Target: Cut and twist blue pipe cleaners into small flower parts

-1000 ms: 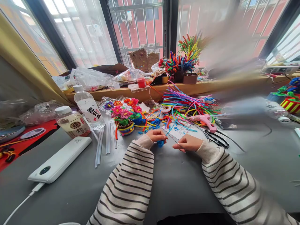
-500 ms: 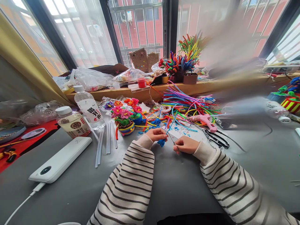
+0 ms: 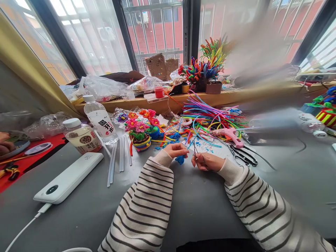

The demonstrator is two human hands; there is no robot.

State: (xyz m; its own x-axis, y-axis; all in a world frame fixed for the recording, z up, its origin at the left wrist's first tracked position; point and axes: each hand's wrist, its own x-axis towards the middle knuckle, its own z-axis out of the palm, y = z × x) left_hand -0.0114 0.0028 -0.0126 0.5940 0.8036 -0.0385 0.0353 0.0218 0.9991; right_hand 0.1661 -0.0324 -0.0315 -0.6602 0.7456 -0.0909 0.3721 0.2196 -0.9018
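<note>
My left hand (image 3: 176,150) pinches a blue pipe cleaner (image 3: 191,144), and a fuzzy blue bundle (image 3: 180,160) hangs just under its fingers. To its right, my right hand (image 3: 208,161) is closed on small scissors (image 3: 195,148), the blades pointing up beside the pipe cleaner. Whether the blades touch it I cannot tell. Behind my hands lie white paper (image 3: 216,149) with blue fuzz scraps and a heap of coloured pipe cleaners (image 3: 207,108). A small pot of pipe-cleaner flowers (image 3: 140,141) stands left of my left hand.
A pink glue gun (image 3: 231,135) and black-handled scissors (image 3: 243,156) lie to the right. On the left are clear glue sticks (image 3: 111,166), two bottles (image 3: 101,120), and a white power bank (image 3: 68,177) with its cable. Part of another person's hand (image 3: 5,144) shows at the far left edge.
The small scissors in my right hand have swung from slanting left to nearly upright. The blue pipe cleaner's free length looks shorter. Another person's hand has come in at the left edge.
</note>
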